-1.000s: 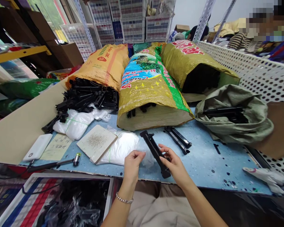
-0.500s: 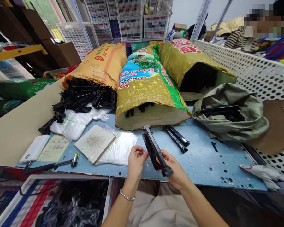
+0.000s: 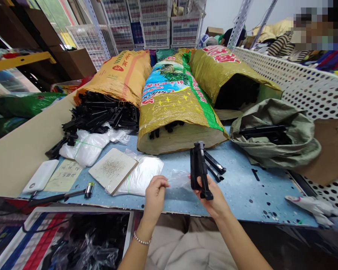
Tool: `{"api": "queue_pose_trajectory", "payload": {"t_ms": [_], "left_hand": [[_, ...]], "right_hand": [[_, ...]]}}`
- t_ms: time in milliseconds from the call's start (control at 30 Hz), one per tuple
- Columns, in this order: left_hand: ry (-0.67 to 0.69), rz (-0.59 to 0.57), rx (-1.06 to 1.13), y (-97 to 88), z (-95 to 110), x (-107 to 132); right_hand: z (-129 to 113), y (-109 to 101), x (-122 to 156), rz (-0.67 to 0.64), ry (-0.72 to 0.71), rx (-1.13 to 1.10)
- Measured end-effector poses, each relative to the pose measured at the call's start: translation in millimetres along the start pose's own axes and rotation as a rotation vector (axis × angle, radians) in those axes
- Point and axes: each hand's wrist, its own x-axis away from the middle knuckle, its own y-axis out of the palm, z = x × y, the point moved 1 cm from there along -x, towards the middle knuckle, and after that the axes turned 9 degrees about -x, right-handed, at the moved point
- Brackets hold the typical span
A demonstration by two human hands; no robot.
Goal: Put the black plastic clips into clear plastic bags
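My right hand (image 3: 211,197) grips a long black plastic bracket (image 3: 198,168) near its lower end and holds it nearly upright above the blue table (image 3: 242,195). My left hand (image 3: 154,195) is closed in a pinch on a thin clear plastic bag (image 3: 180,179) that stretches toward the bracket. Two more black brackets (image 3: 214,165) lie flat on the table just behind my right hand. A stack of clear bags (image 3: 142,176) lies to the left of my left hand.
Three woven sacks (image 3: 171,101) lie open toward me, with black parts (image 3: 98,116) spilling from the left one. A grey-green cloth bag (image 3: 276,138) sits at the right. A white power bank (image 3: 41,176), paper slip, board and lighter lie at left. A white glove (image 3: 312,206) lies at the right edge.
My right hand has swung the black bracket from a leftward slant to nearly upright and moved it right. My left hand now pulls the clear bag open beside it.
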Motion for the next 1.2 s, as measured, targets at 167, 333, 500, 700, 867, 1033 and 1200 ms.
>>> {"api": "queue_pose_trajectory", "payload": {"t_ms": [167,333,500,700,867,1033,1200], "left_hand": [[0.143,-0.023,-0.311,6.0,3.8,-2.4],[0.1,-0.022,-0.167,30.6,4.0,-7.3],[0.156,-0.144,-0.189,39.9,-1.5,-1.6],[0.442,-0.312,-0.408,26.7,-2.9,15.7],[0.417,-0.206,-0.513,-0.5,-0.3,5.3],[0.524,-0.167,-0.649,-7.3,3.2,10.9],[0.66,-0.446,-0.67,17.5,0.8,40.7]], "right_hand": [[-9.3,-5.9,15.8,0.044,-0.005,-0.069],[3.6,-11.1,75.2,-0.141,0.584,-0.302],[12.9,-18.0,77.9,-0.138,0.664,-0.533],[13.9,-22.1,47.2,0.024,0.401,-0.205],[18.0,-14.1,51.0,-0.085,0.59,-0.255],[29.9,-11.3,42.6,-0.124,0.632,-0.264],[40.9,-10.3,22.3,0.042,0.099,0.312]]}}
